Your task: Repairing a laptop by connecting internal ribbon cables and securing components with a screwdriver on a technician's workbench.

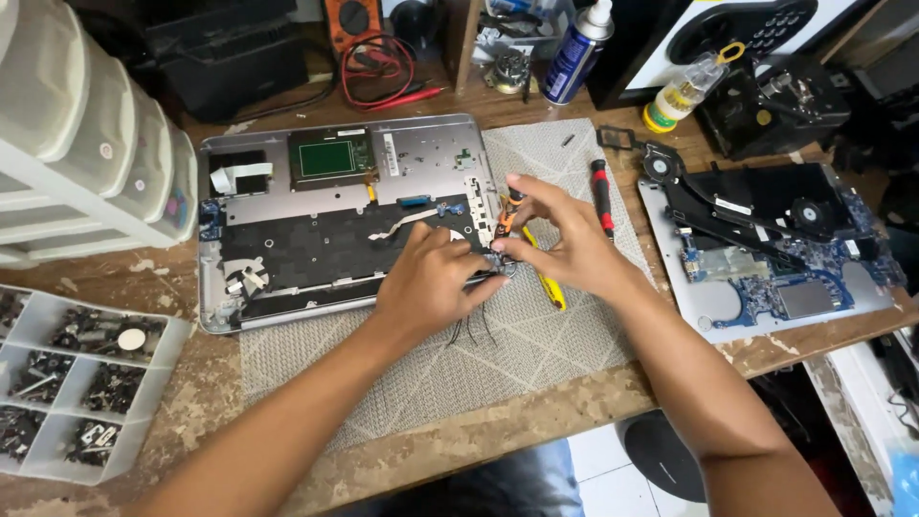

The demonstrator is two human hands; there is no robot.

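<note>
An opened silver laptop base [287, 163] lies upside-down on a grey mat [536, 345], with its dark inner panel and a green board showing. My left hand [431, 282] rests on the base's right lower corner, fingers pressed on a small dark part with thin black wires trailing out. My right hand [560, 239] pinches an orange-and-black screwdriver [507, 218] upright at that same corner. A yellow tool [548, 285] lies partly under my right hand.
A red-handled screwdriver [600, 196] lies on the mat. A laptop motherboard on a silver cover [766, 258] sits at right. A blue spray can [574, 53], a small bottle [682, 93], white drawers [86, 144] and a screw organiser tray [77, 383] stand around.
</note>
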